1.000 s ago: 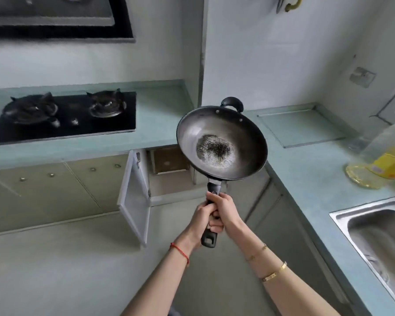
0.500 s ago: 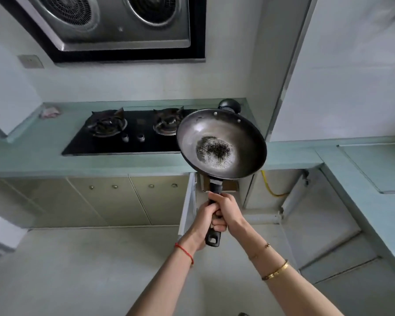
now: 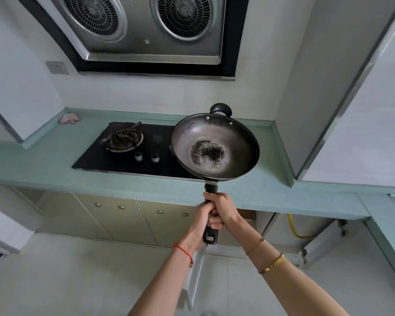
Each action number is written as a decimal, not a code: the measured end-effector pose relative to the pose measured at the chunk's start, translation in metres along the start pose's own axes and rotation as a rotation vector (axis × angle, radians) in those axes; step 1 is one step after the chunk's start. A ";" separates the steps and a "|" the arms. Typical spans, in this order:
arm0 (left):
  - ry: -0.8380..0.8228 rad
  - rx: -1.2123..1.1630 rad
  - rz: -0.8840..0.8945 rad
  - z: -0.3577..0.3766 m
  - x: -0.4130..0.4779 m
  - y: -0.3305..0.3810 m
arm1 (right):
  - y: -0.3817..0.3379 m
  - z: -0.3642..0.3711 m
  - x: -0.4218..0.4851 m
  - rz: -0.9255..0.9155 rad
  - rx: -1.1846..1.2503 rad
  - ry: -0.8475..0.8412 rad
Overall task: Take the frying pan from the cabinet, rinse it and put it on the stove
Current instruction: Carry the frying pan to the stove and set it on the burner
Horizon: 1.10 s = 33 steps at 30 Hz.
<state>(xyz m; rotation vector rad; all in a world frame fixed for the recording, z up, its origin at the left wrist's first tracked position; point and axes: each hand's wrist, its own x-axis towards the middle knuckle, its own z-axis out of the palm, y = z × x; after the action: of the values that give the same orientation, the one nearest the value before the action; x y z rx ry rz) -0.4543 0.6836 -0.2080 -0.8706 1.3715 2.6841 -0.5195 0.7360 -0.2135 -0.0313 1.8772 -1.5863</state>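
The dark frying pan [image 3: 214, 145], worn grey inside with a black patch at its centre, hangs in the air over the right side of the black gas stove [image 3: 123, 156] and hides the right burner. Both hands grip its long black handle below the counter edge: my left hand [image 3: 201, 215] from the left, my right hand [image 3: 224, 210] wrapped over the top. The left burner [image 3: 123, 139] is bare. The cabinet door [image 3: 195, 277] below stands open, edge-on behind my left forearm.
A steel range hood [image 3: 146, 26] hangs above the stove. A pinkish cloth [image 3: 69, 118] lies at the counter's back left. The teal counter [image 3: 32, 160] runs left and turns toward me at the right. A white tall cabinet [image 3: 363, 110] stands to the right. A yellow hose [image 3: 293, 226] shows under the counter.
The view has swung left and up from the sink corner to face the stove. The pan, held by both hands throughout, now hangs over the stove's right side.
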 end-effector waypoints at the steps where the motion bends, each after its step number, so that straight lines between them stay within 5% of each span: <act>1: 0.004 -0.005 0.007 0.000 0.009 0.006 | -0.007 0.000 0.010 -0.002 -0.006 -0.008; 17: 0.072 -0.162 -0.034 -0.038 0.141 0.113 | -0.087 0.051 0.167 0.033 -0.063 -0.058; 33: 0.055 -0.036 -0.175 -0.118 0.235 0.163 | -0.088 0.120 0.274 0.150 -0.056 0.068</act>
<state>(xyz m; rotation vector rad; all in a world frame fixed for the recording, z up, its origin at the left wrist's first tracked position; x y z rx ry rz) -0.6376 0.4387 -0.2532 -1.0231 1.1979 2.5792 -0.7060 0.4927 -0.2684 0.1376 1.9288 -1.4494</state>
